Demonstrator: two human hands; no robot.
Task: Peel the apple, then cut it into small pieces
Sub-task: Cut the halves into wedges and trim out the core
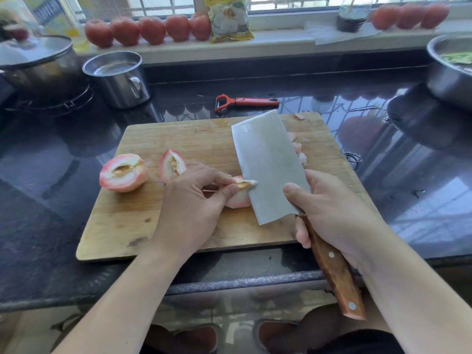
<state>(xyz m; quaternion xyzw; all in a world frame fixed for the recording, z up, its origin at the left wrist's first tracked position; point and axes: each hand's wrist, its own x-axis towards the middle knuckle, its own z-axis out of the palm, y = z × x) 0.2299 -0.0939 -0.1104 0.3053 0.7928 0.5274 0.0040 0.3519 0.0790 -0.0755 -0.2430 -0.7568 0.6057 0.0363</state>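
Apple pieces: one half [123,172], two quarters [172,165], one cleaver [268,164].

Daylit barred window [163,3] above dark (glossy) stone counter [383,175].

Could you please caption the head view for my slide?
Left hand pinches an apple wedge while the right slices with a cleaver.

Bare arms, no sleeves, nothing on the wrists

Both forearms come up from the bottom of the frame uncovered to the left hand [190,200] and right hand [332,213]: no rings, no watch, nails short and plain. At the bottom edge there's dark clothing at lower right, and two reddish-brown shoes [275,335] show below the counter.
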